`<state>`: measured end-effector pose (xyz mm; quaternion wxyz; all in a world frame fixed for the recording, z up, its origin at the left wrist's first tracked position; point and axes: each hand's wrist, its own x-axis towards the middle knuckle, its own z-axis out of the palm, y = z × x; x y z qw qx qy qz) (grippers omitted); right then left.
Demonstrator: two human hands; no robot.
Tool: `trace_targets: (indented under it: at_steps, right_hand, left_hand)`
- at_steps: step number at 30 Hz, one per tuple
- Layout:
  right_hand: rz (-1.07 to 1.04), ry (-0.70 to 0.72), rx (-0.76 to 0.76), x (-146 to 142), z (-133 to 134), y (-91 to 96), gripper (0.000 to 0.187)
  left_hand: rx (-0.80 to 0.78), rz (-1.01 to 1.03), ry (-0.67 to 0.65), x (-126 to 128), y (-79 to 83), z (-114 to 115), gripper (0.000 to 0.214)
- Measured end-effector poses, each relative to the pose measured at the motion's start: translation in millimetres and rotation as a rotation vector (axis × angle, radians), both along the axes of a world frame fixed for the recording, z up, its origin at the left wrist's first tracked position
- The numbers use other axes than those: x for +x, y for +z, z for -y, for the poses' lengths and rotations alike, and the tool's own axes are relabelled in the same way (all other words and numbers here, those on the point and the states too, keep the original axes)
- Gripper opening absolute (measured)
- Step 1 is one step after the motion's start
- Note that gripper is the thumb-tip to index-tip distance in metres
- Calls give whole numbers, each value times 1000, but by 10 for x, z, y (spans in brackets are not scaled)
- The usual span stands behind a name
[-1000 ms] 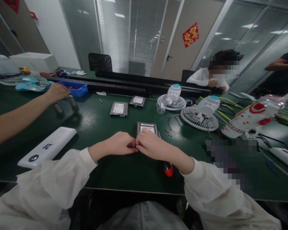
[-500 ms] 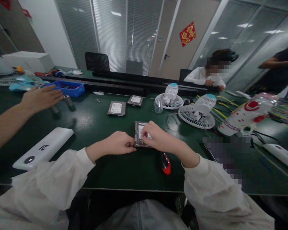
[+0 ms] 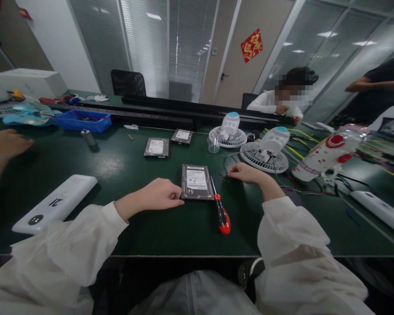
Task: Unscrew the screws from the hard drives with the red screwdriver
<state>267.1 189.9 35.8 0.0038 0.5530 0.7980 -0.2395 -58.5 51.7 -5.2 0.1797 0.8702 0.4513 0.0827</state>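
A hard drive [image 3: 197, 181] lies label up on the green table in front of me. My left hand [image 3: 159, 194] is curled at its left side, thumb and fingers closed against the lower left edge. Along the drive's right side rests a screwdriver [image 3: 222, 214] with a red and black handle. To the right of the drive, my right hand [image 3: 244, 172] is low over the table, fingertips pinched together at a scatter of tiny dark bits [image 3: 225, 176] that look like screws. Whatever is between those fingertips is too small to make out.
Two more hard drives [image 3: 156, 147] [image 3: 181, 136] lie farther back. White fan parts [image 3: 264, 153] and a clear cup [image 3: 213, 145] stand right of them. A white power bank [image 3: 55, 203], a blue tray [image 3: 83, 124] and another person's hand [image 3: 11, 142] are at left. A patterned bottle [image 3: 328, 153] leans at right.
My right hand has left the top of the drive and moved right to the tiny bits. My left hand stays at the drive. The other person's hand has drawn back left.
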Motion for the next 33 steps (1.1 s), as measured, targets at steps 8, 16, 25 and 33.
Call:
trace_targets:
  at_steps: [8, 16, 25, 33]
  right_hand:
    - [37, 19, 35, -16, 46, 11, 14]
    - [78, 1, 84, 41, 91, 173, 22]
    - [245, 259, -39, -267, 1031, 508, 46]
    - [422, 333, 63, -603, 1351, 271, 69]
  left_hand:
    - [11, -4, 2, 19, 46, 13, 31]
    - [12, -13, 7, 19, 42, 12, 31]
    - [6, -23, -4, -4, 73, 3, 39]
    - [39, -97, 286, 33, 156, -2, 53]
